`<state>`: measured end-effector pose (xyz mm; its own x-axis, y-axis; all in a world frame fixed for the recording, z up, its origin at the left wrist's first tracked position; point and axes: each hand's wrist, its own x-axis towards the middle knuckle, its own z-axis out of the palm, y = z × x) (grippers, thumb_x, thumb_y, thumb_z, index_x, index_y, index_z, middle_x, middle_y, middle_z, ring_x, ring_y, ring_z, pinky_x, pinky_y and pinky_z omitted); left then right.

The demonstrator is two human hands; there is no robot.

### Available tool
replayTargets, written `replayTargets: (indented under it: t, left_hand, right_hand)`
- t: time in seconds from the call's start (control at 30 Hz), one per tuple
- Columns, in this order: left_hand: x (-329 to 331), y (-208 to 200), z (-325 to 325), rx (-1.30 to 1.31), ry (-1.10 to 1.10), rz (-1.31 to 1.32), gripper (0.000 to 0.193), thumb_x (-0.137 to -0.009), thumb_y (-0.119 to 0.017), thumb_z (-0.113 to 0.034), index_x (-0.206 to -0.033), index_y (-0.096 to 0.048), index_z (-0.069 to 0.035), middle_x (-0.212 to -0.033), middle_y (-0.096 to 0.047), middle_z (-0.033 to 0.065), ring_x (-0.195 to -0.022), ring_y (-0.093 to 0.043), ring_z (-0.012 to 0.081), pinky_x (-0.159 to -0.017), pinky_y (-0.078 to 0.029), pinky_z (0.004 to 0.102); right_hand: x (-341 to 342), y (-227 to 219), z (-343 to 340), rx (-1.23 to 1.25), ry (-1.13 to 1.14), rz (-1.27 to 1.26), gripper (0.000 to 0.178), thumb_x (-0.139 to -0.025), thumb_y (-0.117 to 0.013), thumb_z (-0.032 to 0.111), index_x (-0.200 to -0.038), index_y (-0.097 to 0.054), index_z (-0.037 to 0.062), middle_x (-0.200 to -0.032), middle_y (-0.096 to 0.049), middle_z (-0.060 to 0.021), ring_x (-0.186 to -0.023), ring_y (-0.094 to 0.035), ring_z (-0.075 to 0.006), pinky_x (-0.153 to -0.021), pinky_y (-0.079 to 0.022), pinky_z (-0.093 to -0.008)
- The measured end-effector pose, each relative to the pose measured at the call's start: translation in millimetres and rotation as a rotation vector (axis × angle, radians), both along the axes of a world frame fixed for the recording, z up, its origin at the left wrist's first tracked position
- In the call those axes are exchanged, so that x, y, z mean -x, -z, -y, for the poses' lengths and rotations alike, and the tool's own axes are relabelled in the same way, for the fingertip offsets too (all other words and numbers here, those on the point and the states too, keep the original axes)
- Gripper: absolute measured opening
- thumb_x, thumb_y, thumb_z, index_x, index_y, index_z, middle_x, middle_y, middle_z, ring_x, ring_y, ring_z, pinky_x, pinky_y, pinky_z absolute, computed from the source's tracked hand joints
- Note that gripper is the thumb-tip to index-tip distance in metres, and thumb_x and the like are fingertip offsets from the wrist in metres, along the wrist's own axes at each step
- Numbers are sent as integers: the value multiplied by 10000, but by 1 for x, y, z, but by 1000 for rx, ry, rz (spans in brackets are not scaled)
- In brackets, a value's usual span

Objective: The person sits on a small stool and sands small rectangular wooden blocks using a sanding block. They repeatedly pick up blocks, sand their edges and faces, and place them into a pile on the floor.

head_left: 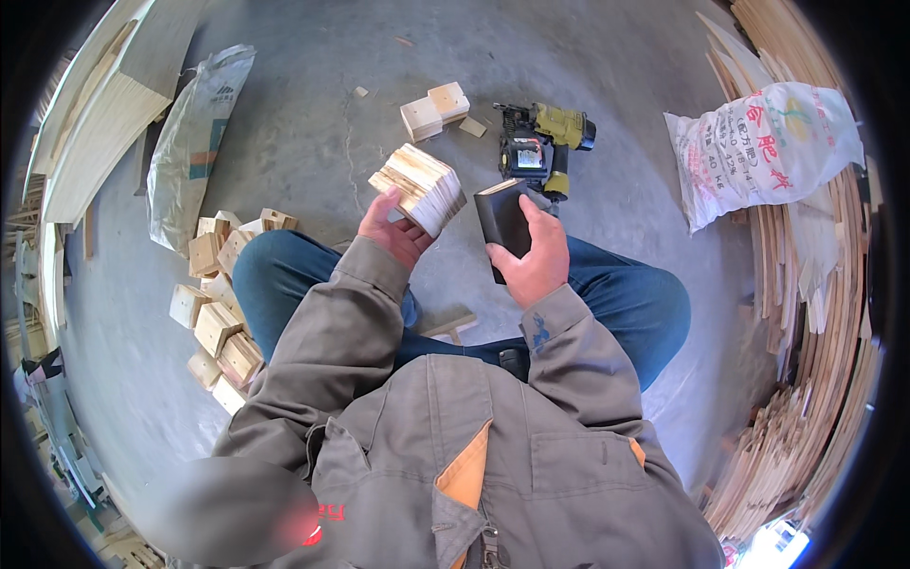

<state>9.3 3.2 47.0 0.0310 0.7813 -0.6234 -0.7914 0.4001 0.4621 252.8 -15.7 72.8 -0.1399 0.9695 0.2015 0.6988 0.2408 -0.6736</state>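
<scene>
My left hand [396,233] is closed around a layered wooden block [417,185], its thumb on the near side and fingers underneath. In my right hand [536,256] is a black-faced block [502,228] with a pale edge on top, gripped between thumb and fingers. The two blocks are held close together but apart, above the floor between my knees. Just beyond them lies a green and black nail gun [540,142]. Two joined-looking pale wooden blocks [435,110] rest to its left, with a small wood scrap [473,126] beside them.
A heap of wooden blocks [218,327] lies by my left knee. Large boards [123,123] and a whitish plastic sack [194,152] stand at the far left. On the right, a printed white sack [763,152] rests against stacked wooden strips [810,379].
</scene>
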Motion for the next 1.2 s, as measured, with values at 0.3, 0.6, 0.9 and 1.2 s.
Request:
replayTargets:
  t: [0.3, 0.6, 0.9, 1.2]
  left_hand:
    - [-5, -14, 5, 26, -21, 15, 710, -859, -733, -446, -1451, -489, -139, -1407, -519, 143, -1285, -529, 372, -1045, -483, 588]
    - [-3, -14, -1, 39, -146, 123, 833, -828, -759, -512, -1414, -495, 17, -1394, -544, 203, -1285, -543, 384, -1131, -434, 527]
    - [2, -11, -7, -13, -159, 232, 768, -912, -637, -596, -1428, -526, -38, -1452, -553, 178, -1305, -557, 376, -1103, -465, 510]
    - [-10, -15, -5, -78, 83, 165, 815, -994, -322, -718, -1559, -392, -134, -1544, -474, 148, -1355, -514, 388, -1069, -472, 515]
  right_hand:
    - [15, -12, 3, -202, -117, -178, 832, -709, -890, 170, -1443, -521, 38, -1357, -547, -195, -1233, -528, -381, -1063, -445, -446]
    - [14, -8, 8, -116, -132, 61, 808, -676, -877, 141, -1425, -577, 185, -1358, -527, -199, -1201, -530, -407, -1024, -455, -497]
    - [-2, -2, -3, 150, 103, -419, 831, -739, -883, 197, -1448, -506, -17, -1326, -569, -210, -1177, -589, -331, -1009, -487, -426]
    - [3, -10, -6, 313, 13, -656, 786, -811, -849, 212, -1476, -491, -5, -1326, -576, -156, -1137, -628, -230, -947, -547, -360]
